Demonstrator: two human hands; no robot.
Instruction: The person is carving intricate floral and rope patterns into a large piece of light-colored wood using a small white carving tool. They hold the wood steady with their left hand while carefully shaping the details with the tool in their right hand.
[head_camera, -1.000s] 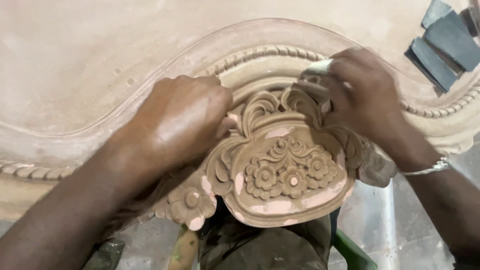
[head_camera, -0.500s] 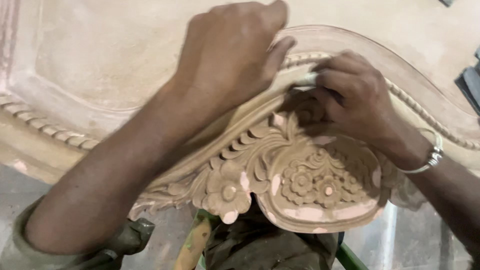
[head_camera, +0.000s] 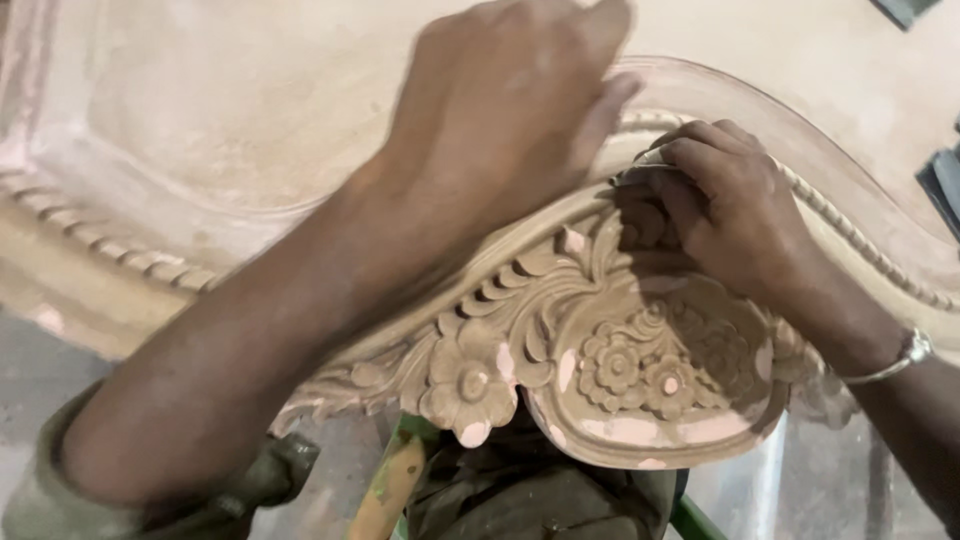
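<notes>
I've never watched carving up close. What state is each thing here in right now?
Carved wooden panel: unfinished, dusty, pale filler patches on the flowers.
Left hand: blurred, flat above the panel's moulding.
Right hand: fingers curled, pressing a small pale piece onto the carving.
Bracelet: on the right wrist.

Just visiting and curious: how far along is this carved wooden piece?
The flowers and scrolls of the carved crest are fully cut, with pale filler patches. The right hand presses something small into the scrollwork; the left hand rests on the panel. The wood looks bare and unfinished.
</notes>
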